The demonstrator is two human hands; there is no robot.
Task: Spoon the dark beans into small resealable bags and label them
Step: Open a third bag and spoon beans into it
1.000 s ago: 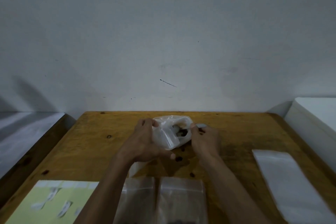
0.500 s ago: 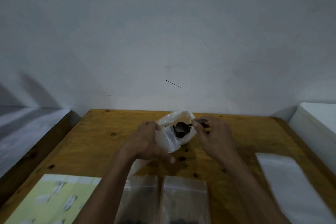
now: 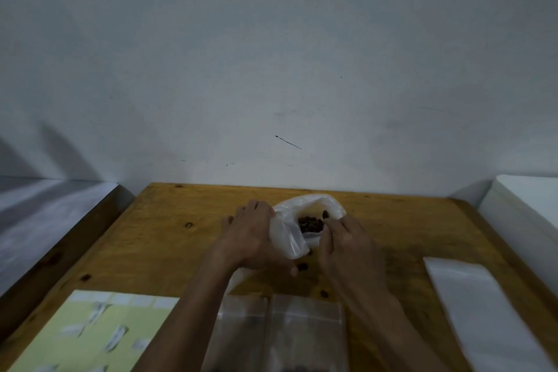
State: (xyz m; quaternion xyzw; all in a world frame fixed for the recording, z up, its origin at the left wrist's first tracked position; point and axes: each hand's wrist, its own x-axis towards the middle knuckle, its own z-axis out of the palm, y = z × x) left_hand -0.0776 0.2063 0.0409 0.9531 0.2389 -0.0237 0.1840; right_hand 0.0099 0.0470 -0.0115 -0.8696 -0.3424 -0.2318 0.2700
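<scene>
**Scooping beans from the supply bag**

Left hand grips the crumpled white plastic supply bag by its left side, fingers curled round the film. Judged purpose: hold the mouth open and steady. The bag stands at table centre, far from the near edge. Dark beans show inside the mouth as a small glossy, pebbly heap.

Right hand sits at the bag's right rim, fingers curled inward. A dark rounded shape at the rim may be the spoon; handle hidden, so the grip is presumed, not confirmed.

Two clear, flat resealable bags lie side by side at the near edge, likely awaiting filling. Pale yellow label sheet, near left, is matte with white stickers. A flat white plastic sleeve lies right. Wooden table: knotty, orange-brown.
</scene>
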